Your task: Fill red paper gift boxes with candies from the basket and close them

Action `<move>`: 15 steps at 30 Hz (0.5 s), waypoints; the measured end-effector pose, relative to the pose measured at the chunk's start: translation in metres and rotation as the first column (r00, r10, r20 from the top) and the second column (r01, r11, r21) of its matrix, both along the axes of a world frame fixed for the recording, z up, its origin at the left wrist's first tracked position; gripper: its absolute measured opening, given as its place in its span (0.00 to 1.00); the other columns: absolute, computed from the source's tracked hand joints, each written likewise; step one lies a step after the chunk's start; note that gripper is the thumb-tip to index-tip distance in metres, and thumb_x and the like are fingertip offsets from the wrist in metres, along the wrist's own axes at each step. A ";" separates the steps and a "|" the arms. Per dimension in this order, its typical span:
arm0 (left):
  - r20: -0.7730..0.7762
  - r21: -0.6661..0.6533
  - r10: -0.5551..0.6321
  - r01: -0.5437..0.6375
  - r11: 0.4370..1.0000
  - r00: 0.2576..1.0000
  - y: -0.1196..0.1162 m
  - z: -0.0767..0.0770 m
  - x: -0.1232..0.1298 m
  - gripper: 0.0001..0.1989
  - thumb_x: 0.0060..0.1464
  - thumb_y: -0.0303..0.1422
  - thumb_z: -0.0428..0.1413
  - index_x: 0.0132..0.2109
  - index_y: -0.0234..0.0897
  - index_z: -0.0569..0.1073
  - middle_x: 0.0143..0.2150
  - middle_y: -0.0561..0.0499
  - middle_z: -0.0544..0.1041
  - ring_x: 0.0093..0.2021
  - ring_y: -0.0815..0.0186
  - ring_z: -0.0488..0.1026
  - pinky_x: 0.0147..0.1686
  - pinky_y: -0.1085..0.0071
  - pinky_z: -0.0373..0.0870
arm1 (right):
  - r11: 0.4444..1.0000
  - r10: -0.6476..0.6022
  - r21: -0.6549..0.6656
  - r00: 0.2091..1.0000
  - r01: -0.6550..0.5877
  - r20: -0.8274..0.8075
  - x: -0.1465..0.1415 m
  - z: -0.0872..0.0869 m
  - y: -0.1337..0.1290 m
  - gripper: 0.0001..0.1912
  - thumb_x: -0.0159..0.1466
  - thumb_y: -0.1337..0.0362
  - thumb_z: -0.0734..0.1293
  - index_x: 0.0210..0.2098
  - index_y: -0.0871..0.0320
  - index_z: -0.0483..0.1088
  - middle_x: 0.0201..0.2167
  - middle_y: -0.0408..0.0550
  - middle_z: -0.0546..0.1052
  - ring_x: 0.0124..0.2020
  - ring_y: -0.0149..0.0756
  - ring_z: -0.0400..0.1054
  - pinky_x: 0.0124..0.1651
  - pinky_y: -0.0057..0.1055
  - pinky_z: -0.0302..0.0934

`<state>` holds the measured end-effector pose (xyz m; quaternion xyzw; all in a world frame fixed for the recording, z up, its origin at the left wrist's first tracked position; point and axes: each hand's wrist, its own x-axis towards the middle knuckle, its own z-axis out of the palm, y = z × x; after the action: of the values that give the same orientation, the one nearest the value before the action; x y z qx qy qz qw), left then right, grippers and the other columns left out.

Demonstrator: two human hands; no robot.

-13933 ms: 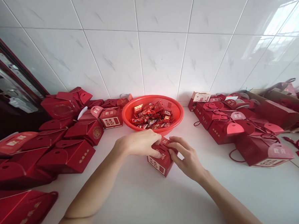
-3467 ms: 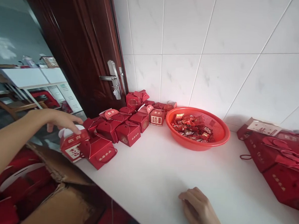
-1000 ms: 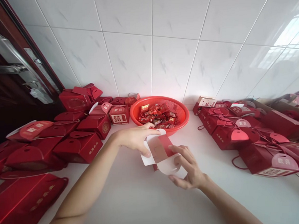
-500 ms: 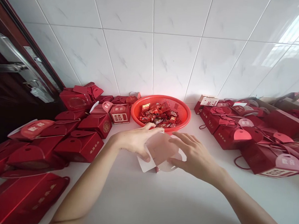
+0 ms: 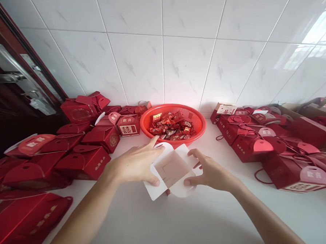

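Observation:
An opened paper box [image 5: 173, 168] stands in front of the basket, its white inner faces and flaps spread outward and its inside bare. My left hand [image 5: 139, 162] grips its left flaps, thumb on the inner side and fingers behind. On the right side, my right hand [image 5: 206, 171] holds the flaps between thumb and fingers. Just behind the box sits a red plastic basket [image 5: 202, 133] with red-wrapped candies [image 5: 169, 126] in it.
Red gift boxes [image 5: 84, 161] crowd the left of the white table [image 5: 157, 223], near a dark door [image 5: 5, 103] with a metal handle. More red boxes [image 5: 253, 146] line the right side. A tiled wall [image 5: 187, 68] rises behind.
The box's flaps are spread wider and its inside shows more. Both hands have moved slightly down and apart around it. The whole view has shifted a little.

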<state>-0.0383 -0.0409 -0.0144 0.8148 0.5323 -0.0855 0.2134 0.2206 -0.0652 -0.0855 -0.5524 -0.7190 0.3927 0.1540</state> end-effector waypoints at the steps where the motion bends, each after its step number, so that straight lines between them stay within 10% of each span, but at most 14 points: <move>1: -0.021 0.016 0.004 -0.004 1.000 1.000 -0.001 0.000 -0.002 0.38 0.38 0.47 0.66 0.60 0.48 0.71 0.72 0.43 0.60 0.59 0.41 0.71 0.50 0.57 0.71 | 0.999 0.026 -0.029 0.999 -0.027 -0.024 0.000 -0.002 0.002 0.40 0.51 0.45 0.76 0.55 0.50 0.58 0.50 0.52 0.72 0.48 0.47 0.70 0.42 0.39 0.68; 8: -0.066 -0.056 -0.012 0.009 0.998 0.998 0.015 -0.001 -0.007 0.51 0.39 0.53 0.65 0.69 0.42 0.63 0.55 0.41 0.76 0.55 0.44 0.74 0.48 0.60 0.71 | 0.992 0.060 0.113 0.993 -0.049 -0.098 -0.002 -0.002 0.009 0.34 0.53 0.47 0.76 0.53 0.49 0.61 0.50 0.49 0.73 0.47 0.43 0.69 0.47 0.39 0.67; 15: 0.065 0.008 -0.082 0.082 0.997 0.995 0.024 -0.001 -0.014 0.46 0.42 0.51 0.66 0.68 0.48 0.66 0.62 0.45 0.74 0.60 0.48 0.72 0.51 0.64 0.71 | 0.964 0.079 0.251 0.997 -0.082 0.022 -0.002 0.013 0.012 0.39 0.54 0.45 0.76 0.60 0.49 0.64 0.55 0.52 0.73 0.50 0.48 0.70 0.46 0.40 0.68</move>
<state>-0.0525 -0.0173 -0.0158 0.8388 0.4915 -0.0660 0.2246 0.2185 -0.0528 -0.0723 -0.5011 -0.7858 0.3007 0.2026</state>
